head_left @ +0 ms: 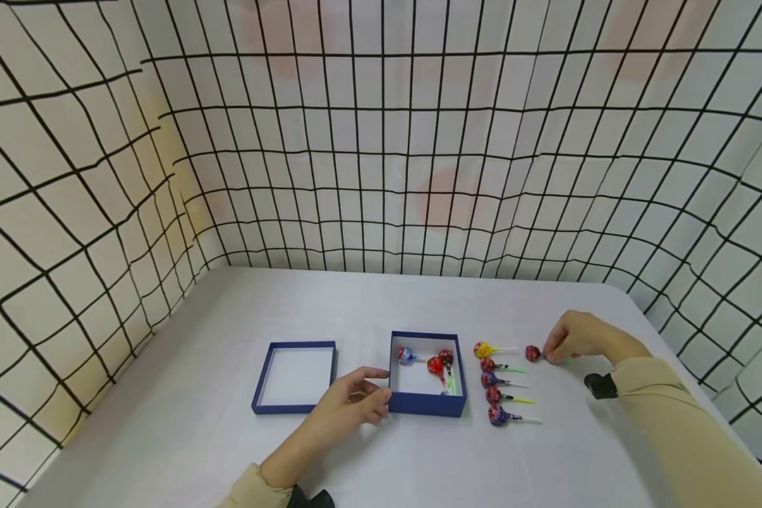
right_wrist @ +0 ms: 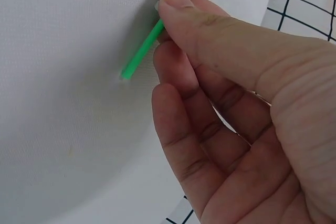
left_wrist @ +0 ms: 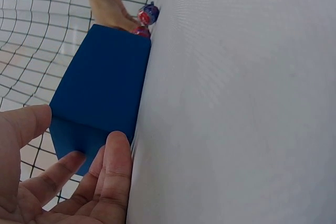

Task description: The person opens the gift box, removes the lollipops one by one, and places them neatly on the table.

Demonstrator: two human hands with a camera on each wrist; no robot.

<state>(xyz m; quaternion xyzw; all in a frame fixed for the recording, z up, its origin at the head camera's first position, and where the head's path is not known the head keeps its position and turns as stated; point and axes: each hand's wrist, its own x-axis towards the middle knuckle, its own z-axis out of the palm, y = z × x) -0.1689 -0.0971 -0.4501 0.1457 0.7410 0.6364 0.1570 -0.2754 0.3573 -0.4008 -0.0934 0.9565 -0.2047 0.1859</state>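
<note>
My right hand (head_left: 581, 335) pinches a lollipop (head_left: 533, 353) with a dark red wrapper between thumb and forefinger, low over the table's right side. In the right wrist view its green stick (right_wrist: 142, 51) slants out from under the thumb. The left hand (head_left: 351, 403) touches the left side of a blue box (head_left: 427, 404) with its fingers relaxed. Inside the box lie a blue-wrapped lollipop (head_left: 406, 355), a red lollipop (head_left: 434, 365) and a dark red one (head_left: 446, 356). In the left wrist view the thumb and fingers meet the box's end (left_wrist: 100, 77).
Right of the box several lollipops lie in a column, from a yellow one (head_left: 482, 349) at the back to a purple one (head_left: 498, 415) in front. A blue-rimmed lid (head_left: 286, 408) lies on the left of the white table (head_left: 184, 395). Black-gridded netting (head_left: 381, 152) surrounds the table.
</note>
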